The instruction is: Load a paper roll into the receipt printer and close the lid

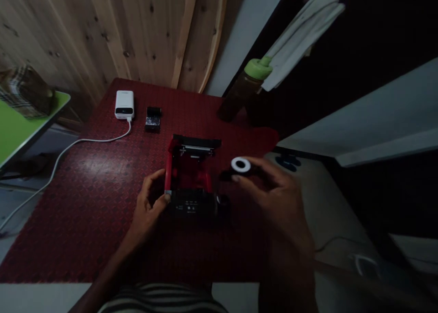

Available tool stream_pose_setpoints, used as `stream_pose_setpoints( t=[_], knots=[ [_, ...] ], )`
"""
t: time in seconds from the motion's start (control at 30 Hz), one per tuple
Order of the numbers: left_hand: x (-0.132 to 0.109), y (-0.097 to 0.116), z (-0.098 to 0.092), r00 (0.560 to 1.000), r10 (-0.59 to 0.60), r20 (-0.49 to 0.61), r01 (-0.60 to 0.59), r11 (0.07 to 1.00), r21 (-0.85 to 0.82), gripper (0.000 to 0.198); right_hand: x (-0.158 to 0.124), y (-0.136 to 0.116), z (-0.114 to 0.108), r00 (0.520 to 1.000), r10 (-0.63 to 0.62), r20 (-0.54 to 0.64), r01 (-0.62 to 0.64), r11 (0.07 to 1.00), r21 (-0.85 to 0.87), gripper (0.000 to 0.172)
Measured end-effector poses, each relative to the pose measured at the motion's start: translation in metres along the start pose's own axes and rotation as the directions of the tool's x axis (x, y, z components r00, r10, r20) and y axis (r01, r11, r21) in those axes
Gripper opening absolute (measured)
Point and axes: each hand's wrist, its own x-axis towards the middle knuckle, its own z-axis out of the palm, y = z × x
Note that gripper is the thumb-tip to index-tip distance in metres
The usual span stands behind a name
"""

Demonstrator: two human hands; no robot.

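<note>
Head view: small white roll [240,165] pinched between fingertips of right hand [273,190], held just right of open red-and-black printer [191,180]. Left hand [150,203] curled around printer's front left corner, fingers gripping the case. Printer resting mid red tablecloth [102,190], lid tipped back. Farther off: white power bank [124,104] with cable [68,148], small black device [153,117] beside it, green-capped bottle [244,87] near far right edge.

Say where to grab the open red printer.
Take the printer by its low black front, across the side walls, from the near side, as the left hand does. Its lid stands open at the back and the red bay is open upward: likely no firm hold.
</note>
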Motion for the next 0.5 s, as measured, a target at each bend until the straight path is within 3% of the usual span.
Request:
stream_pose_setpoints(
  t=[0.1, 0.23, 0.37, 0.5],
  knots=[
    [0.000, -0.002, -0.001, 0.999, 0.021, -0.024, -0.021, 1.000, 0.017, 0.069, 0.015, 0.044, 0.009, 0.972, 0.165, -0.167, -0.140, 0.978, 0.152, 0.036],
    [0.000, -0.005, -0.002, 0.999, 0.023, -0.038, -0.021, 0.999, 0.044, 0.070, 0.029, 0.092, 0.045, 0.967, 0.244, -0.074, -0.223, 0.951, 0.213, 0.044],
    [0.000, -0.008, -0.003, 0.999, 0.028, -0.028, -0.027, 0.999, 0.044, 0.070, 0.030, 0.110, 0.070, 0.971, 0.237, -0.013, -0.230, 0.952, 0.204, 0.043],
    [0.000, -0.011, -0.004, 0.998, 0.051, -0.045, -0.050, 0.998, 0.034, 0.069, 0.027, 0.116, 0.069, 0.970, 0.240, 0.029, -0.241, 0.952, 0.187, 0.050]
  ],
)
